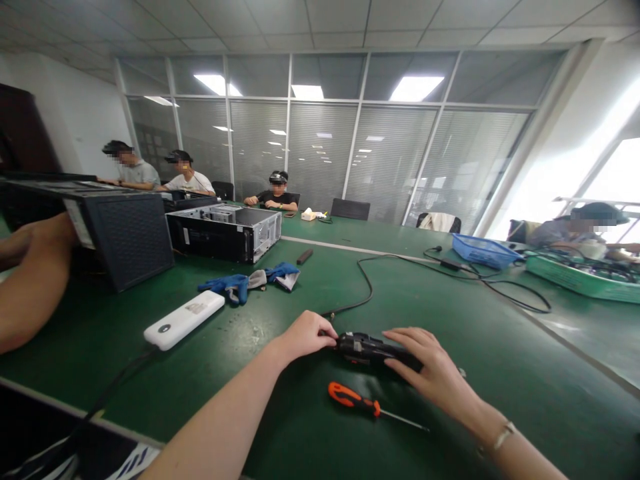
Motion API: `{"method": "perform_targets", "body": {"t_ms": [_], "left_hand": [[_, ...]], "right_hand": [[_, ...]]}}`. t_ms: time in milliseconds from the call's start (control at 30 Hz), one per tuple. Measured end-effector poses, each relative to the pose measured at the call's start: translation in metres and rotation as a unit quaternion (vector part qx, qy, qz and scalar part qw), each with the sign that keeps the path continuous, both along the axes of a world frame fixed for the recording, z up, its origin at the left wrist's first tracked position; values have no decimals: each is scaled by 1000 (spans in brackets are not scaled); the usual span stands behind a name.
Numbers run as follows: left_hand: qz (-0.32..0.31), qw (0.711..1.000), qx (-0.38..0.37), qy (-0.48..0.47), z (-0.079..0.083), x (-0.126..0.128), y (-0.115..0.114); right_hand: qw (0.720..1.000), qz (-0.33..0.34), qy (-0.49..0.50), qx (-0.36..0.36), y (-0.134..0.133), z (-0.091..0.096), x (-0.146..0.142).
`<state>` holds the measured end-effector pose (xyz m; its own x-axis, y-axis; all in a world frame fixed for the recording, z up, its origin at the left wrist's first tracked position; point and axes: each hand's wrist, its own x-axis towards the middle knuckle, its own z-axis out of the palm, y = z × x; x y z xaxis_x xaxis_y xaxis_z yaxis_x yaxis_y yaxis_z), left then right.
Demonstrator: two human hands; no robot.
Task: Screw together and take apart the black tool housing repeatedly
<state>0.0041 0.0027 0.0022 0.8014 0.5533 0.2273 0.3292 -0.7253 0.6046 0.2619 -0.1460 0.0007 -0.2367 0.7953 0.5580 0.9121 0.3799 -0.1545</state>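
At the desk's left edge a co-worker's bare forearm (30, 287) is laid beside a black mesh-fronted computer tower (125, 237). Next come a white oblong power bank (184, 320), an opened grey-and-black computer case (225, 230) further back, and a pair of blue-and-grey work gloves (250, 283). Near the front edge of the green desk (475, 320), the left hand (305, 337) is closed in a pinch on the left end of a small black plastic device (367, 348), just where a thin black cable (369, 287) appears to meet it. Just in front of the device lies an orange-handled screwdriver (353, 398), untouched, its steel shaft pointing right. The right hand (430, 370) is laid over the device's right end with the fingers stretched along it. Whether the thumb is wrapped beneath cannot be told. The hold would probably be best kept with the body pressed flat to the desk by the right hand and the pinch kept at the very end, so that the cable is not strained. The device's right end is hidden under the palm, its markings are too small to read, and the joint with the cable is covered by the fingertips. Towards the right edge, a blue plastic basket (483, 252) and a green tray (580, 280) are only partly made out.
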Motion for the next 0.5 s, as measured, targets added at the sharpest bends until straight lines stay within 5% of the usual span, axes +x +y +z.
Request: {"method": "perform_targets", "body": {"t_ms": [133, 267, 400, 500], "left_hand": [[0, 1000, 7, 7, 0, 0, 0], [-2, 999, 42, -3, 0, 3, 0], [27, 994, 90, -60, 0, 4, 0], [35, 991, 106, -71, 2, 4, 2]], "right_hand": [[995, -19, 11, -94, 3, -12, 42], [984, -24, 37, -173, -3, -12, 40], [985, -39, 40, -161, 0, -8, 37], [982, -123, 20, -144, 8, -14, 60]]}}
